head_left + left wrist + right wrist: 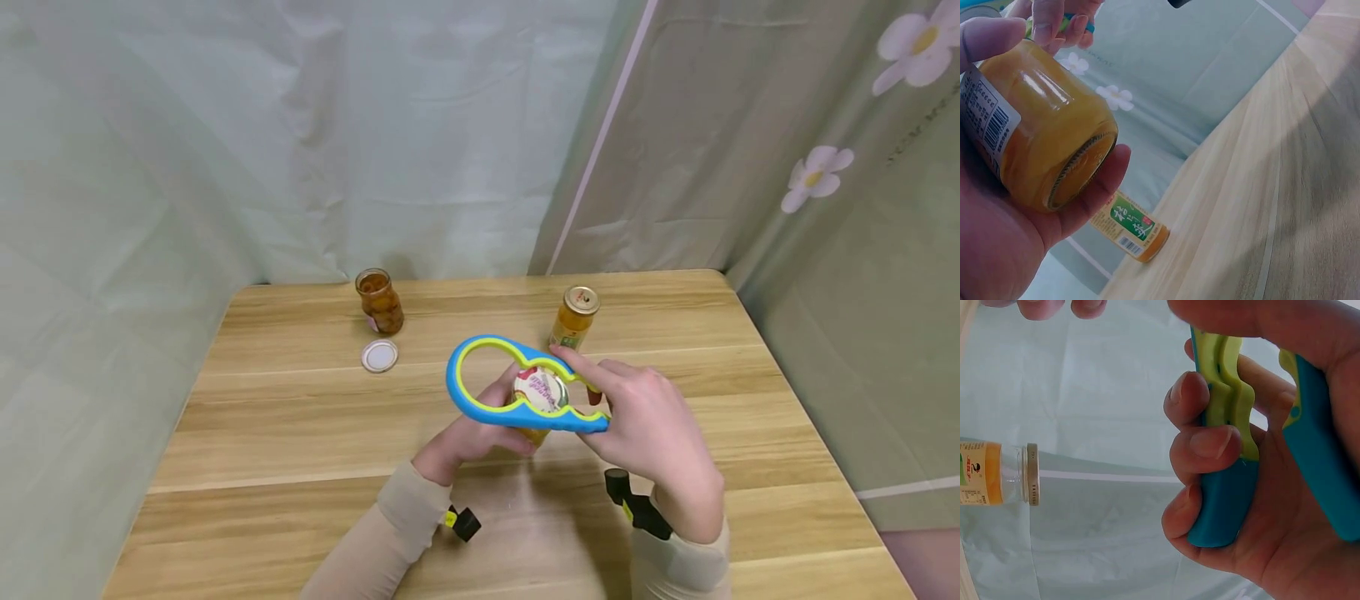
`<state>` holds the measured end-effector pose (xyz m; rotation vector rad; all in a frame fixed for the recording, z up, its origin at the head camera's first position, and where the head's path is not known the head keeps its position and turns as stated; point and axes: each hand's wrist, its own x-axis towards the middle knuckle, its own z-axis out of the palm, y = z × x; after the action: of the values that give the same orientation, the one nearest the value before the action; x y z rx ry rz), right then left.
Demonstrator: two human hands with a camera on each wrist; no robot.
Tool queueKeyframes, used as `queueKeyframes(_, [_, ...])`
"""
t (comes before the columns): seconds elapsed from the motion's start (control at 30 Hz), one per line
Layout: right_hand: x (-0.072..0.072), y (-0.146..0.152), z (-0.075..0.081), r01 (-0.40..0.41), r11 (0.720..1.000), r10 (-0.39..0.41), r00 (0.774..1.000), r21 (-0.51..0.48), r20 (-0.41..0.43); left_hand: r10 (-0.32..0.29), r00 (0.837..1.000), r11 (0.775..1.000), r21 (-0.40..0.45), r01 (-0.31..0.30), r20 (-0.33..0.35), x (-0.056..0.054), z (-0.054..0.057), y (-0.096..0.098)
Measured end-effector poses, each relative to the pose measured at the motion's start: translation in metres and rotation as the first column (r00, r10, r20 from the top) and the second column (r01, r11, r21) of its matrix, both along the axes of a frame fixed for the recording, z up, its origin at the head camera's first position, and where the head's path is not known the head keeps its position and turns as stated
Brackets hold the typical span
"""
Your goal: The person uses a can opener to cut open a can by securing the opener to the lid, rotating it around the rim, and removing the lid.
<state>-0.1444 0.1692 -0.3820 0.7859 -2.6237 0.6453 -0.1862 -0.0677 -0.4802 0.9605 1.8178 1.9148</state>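
Note:
My left hand [472,429] grips a glass jar [1054,119] of orange-yellow contents, raised over the table and tilted in the left wrist view. Its printed lid [542,390] faces up, and a barcode label wraps its side. A blue and lime-green jar opener [491,413] with scalloped inner edges lies across the lid, which shows through its middle opening. My right hand [656,417] holds the opener by its two handle ends. Fingers [1207,447] curl round one handle in the right wrist view.
Behind the right hand stands a capped jar [576,317] with a green label. Back left on the wooden table [285,417] are an uncapped jar [381,304] of brownish contents and a loose lid [379,356]. A pale curtain [450,150] hangs behind the table.

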Motion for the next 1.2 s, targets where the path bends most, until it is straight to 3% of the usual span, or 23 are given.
queueKeyframes(0.57, [-0.0005, -0.0015, 0.0025, 0.051, 0.996, -0.055, 0.998, -0.075, -0.043, 0.010, 1.000, 0.999, 0.033, -0.009, -0.021, -0.0027, 0.0017, -0.0016])
queueKeyframes(0.87, [0.0012, -0.0016, 0.0050, 0.101, 0.987, -0.109, 0.992, -0.128, -0.061, 0.044, 0.999, 0.998, 0.050, -0.045, 0.006, -0.0067, 0.0034, 0.0004])
queueKeyframes(1.2, [0.0024, -0.0024, 0.0083, 0.139, 0.972, -0.156, 0.984, -0.189, -0.080, 0.083, 0.992, 0.996, -0.015, -0.085, -0.095, -0.0097, 0.0016, 0.0000])
